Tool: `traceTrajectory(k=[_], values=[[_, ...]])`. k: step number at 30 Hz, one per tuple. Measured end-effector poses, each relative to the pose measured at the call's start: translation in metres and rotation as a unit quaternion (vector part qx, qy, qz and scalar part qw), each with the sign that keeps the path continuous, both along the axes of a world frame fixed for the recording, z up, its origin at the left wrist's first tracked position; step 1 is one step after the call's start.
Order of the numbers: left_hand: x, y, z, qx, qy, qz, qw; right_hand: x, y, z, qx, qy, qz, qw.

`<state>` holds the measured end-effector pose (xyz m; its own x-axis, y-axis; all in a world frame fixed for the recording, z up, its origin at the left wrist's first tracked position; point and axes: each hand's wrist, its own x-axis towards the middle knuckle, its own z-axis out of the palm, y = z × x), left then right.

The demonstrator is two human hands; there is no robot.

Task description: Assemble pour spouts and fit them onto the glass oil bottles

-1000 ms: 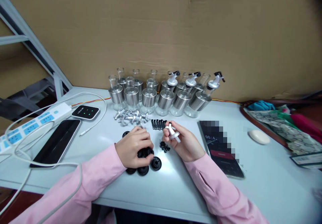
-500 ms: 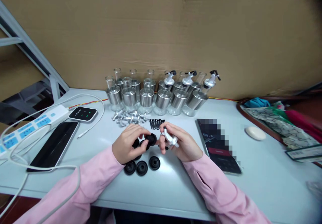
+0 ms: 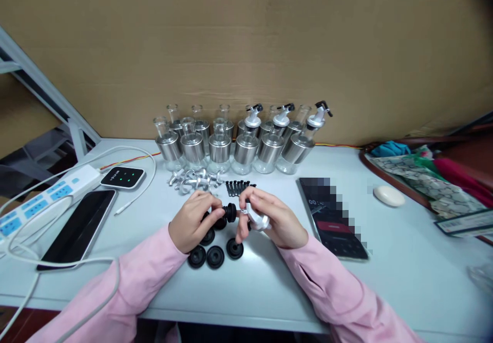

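Between its thumb and fingers, my left hand (image 3: 196, 220) pinches a black ribbed stopper (image 3: 230, 212), which points toward the right. My right hand (image 3: 281, 217) is closed around a silver pourer spout (image 3: 258, 221), just right of the stopper; the two parts look close together, and I cannot tell whether they touch. Below the hands lie several loose black stoppers (image 3: 215, 256) on the table, some partly hidden by my left hand. Beyond the hands are a row of small black levers (image 3: 239, 186) and a pile of silver pourer spouts (image 3: 194, 180).
Several glass bottles with steel sleeves (image 3: 246, 150) stand in rows at the back, three topped with pourers (image 3: 316, 119). A dark phone (image 3: 79, 227), a power strip (image 3: 46, 199) and cables lie left. At right are a lit phone (image 3: 333, 225) and a white oval object (image 3: 389, 195).
My left hand has turned the black stopper sideways, toward the spout. In my right hand the spout is tilted differently, and a finger reaches lower. The view has shifted slightly.
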<state>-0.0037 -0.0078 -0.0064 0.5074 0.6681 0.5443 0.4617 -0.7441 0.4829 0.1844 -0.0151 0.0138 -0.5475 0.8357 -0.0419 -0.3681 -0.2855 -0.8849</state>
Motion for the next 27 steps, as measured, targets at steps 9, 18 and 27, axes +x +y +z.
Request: traceTrajectory(k=[9, 18, 27], values=[[0.001, 0.001, -0.001, 0.014, 0.004, -0.034, 0.999, -0.002, -0.003, -0.002, 0.029, -0.004, -0.061, 0.998], [-0.002, 0.005, -0.003, 0.125, 0.034, -0.053, 0.99, 0.003, 0.008, -0.003, -0.087, 0.054, -0.122, 0.987], [-0.003, 0.007, -0.001, 0.121, 0.021, -0.063, 0.99, 0.003, 0.007, -0.002, -0.104, 0.064, -0.127, 0.984]])
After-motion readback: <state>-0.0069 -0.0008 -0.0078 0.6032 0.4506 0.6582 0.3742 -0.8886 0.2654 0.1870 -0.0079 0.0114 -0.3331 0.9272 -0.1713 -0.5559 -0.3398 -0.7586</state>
